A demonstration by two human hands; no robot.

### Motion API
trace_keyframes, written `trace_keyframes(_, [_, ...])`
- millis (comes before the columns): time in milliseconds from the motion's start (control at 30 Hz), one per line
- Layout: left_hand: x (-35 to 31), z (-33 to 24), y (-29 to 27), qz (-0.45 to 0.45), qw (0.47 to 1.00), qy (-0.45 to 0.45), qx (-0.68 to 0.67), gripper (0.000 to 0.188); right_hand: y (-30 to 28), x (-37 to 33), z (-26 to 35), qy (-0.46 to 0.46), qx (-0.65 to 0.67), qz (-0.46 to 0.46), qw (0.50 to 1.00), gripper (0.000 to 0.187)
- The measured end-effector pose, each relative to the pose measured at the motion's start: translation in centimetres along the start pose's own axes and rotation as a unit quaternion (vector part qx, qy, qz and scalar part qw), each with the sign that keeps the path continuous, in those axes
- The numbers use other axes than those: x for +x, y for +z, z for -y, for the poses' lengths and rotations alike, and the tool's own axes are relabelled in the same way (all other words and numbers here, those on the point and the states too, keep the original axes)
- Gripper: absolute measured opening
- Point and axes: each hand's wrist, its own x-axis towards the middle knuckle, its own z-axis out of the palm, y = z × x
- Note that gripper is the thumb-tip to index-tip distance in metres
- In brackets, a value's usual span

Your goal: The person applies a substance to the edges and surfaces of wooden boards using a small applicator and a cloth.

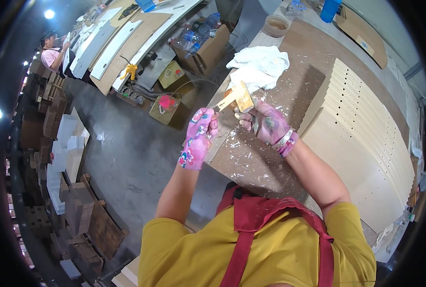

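Observation:
My left hand [201, 128], in a pink floral glove, is closed at the near end of a narrow yellow flat tool [226, 102]. That tool reaches up and right against a broad, cream-smeared yellow plate [244, 98]. The plate looks like a putty scraper, but the smears hide its exact kind. My right hand [269, 123], in a matching stained glove, is closed on the plate's lower edge. Both hands are above the left edge of the brown workbench [251, 160]. A crumpled white cloth [260, 67] lies just beyond them.
Overlapping cream panels with drilled holes [351, 143] cover the bench's right side. A round tub [276, 26] and blue bottle [330, 10] stand at the back. Metal cans [165, 111] and a cardboard box of bottles [198, 43] are left of the bench. Another person [54, 53] sits far left.

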Motion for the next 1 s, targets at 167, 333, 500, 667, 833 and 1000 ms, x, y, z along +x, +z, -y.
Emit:
trace_keyframes(167, [0.1, 1.3, 0.9, -0.021, 0.999, -0.013, -0.041, 0.008, 0.9, 0.3, -0.9, -0.027, -0.001, -0.008, 1.000, 0.027])
trace_keyframes(333, [0.0, 1.2, 0.6, -0.030, 0.996, -0.002, -0.085, 0.007, 0.7, 0.3, -0.5, -0.040, -0.060, -0.024, 0.997, 0.025])
trace_keyframes(500, [1.0, 2.1, 1.3, -0.053, 0.996, 0.004, -0.077, 0.012, -1.5, 1.7, -1.4, -0.047, -0.125, 0.051, 0.990, 0.027])
trace_keyframes(667, [1.8, 1.4, 0.4, -0.043, 0.994, -0.015, -0.099, 0.009, 0.2, -0.1, -0.7, -0.028, -0.041, 0.007, 0.999, 0.027])
trace_keyframes(833, [1.1, 2.1, 0.5, 0.016, 0.993, -0.028, -0.114, 0.009, -2.3, 0.8, 0.2, 0.001, 0.028, 0.066, 0.997, 0.032])
trace_keyframes(1000, [0.7, 2.5, 1.3, 0.002, 0.995, -0.012, -0.104, 0.011, -1.1, 1.4, -0.2, -0.008, 0.022, -0.011, 1.000, 0.032])
